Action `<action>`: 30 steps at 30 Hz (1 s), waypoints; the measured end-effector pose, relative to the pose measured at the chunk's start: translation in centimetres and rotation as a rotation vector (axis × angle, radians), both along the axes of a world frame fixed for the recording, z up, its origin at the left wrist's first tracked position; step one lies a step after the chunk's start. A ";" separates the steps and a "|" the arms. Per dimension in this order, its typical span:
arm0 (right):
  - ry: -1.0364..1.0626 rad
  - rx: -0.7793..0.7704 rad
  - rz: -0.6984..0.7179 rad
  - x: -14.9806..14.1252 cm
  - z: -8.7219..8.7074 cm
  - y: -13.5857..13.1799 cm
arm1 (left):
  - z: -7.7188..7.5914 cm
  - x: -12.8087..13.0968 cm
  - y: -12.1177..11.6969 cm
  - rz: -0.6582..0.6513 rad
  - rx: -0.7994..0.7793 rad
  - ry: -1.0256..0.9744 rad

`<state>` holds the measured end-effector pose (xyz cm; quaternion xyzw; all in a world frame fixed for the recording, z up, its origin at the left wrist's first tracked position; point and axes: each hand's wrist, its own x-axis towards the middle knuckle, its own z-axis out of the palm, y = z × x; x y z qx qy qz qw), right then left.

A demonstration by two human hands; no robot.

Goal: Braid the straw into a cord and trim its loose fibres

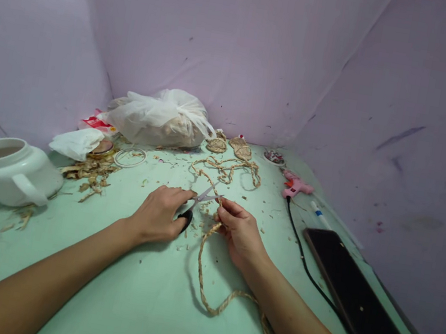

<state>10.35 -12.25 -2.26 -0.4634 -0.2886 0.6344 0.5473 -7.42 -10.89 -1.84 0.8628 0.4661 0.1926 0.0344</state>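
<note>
My left hand (pixel 161 214) is closed round the black handles of a pair of scissors (pixel 200 200), whose blades are parted and point right. My right hand (pixel 238 229) pinches the end of a braided straw rope (pixel 204 278) just beside the blade tips. The rope runs from my fingers down toward me, loops on the green table (pixel 132 300) and passes under my right forearm. Small straw clippings lie around both hands.
Beyond my hands lie more tangled braid (pixel 229 169), two woven straw pieces (pixel 230 146), a white plastic bag (pixel 158 117), a ring (pixel 129 157) and straw scraps (pixel 91 172). A white pot (pixel 11 170) stands left. A pink glue gun (pixel 294 185) with black cord and a dark phone (pixel 351 285) lie right.
</note>
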 end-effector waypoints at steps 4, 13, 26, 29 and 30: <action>-0.022 0.045 0.056 -0.2 -0.1 -0.2 | 0.0 0.4 -0.4 -0.034 0.039 0.091; -0.059 -0.011 0.021 -0.2 -0.4 0.0 | -0.2 0.2 0.7 0.214 -0.233 -0.722; 0.129 -0.104 0.674 -0.2 -0.1 -1.3 | 0.2 2.0 1.3 0.360 -0.866 -1.582; 0.131 -0.118 0.732 -0.1 -0.3 -1.3 | 0.7 2.0 1.6 0.365 -0.787 -1.607; 0.115 -0.122 0.730 0.0 -0.4 -1.3 | 0.9 1.9 1.6 0.376 -0.741 -1.582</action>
